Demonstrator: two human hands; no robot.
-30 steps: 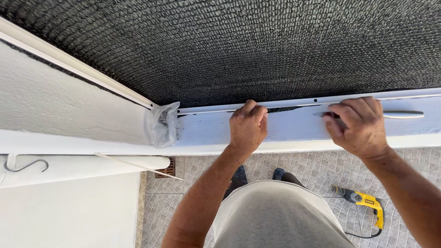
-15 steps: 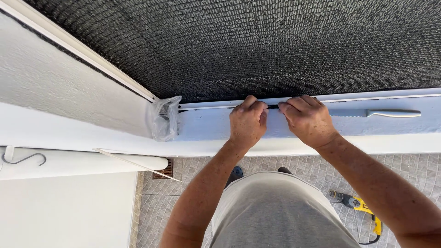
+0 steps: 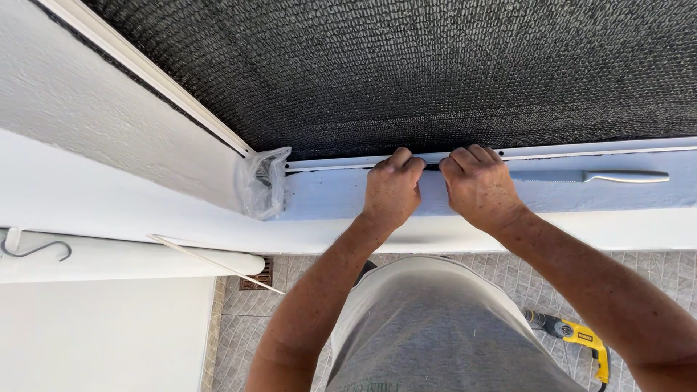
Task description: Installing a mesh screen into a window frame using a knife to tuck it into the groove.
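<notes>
Left hand: the left hand [image 3: 392, 190] is curled into a loose fist on the ledge [image 3: 334, 199], its fingertips pressed at the lower edge of the mesh [image 3: 406, 72], where it meets the rail [image 3: 581, 151]. Whether it pinches anything I cannot tell.
Right hand: the right hand [image 3: 477, 185] sits just beside the left, knuckles nearly touching, fingers bent down onto the same edge; its grasp is hidden too.
Mesh: black woven netting fills the upper view; its bottom edge runs left to right along the rail.
Rail: thin white strip, long axis horizontal, along the back of the ledge.
Knife: a knife [image 3: 595, 176] lies flat on the ledge right of the right hand, parallel to the rail, handle to the right, blade pointing left toward the hand.
Bag: crumpled clear bag [image 3: 263, 181] at the ledge's left corner.
Drill: yellow drill [image 3: 577, 337] on the tiled floor below.
Hook: metal hook [image 3: 36, 249] at far left.
</notes>
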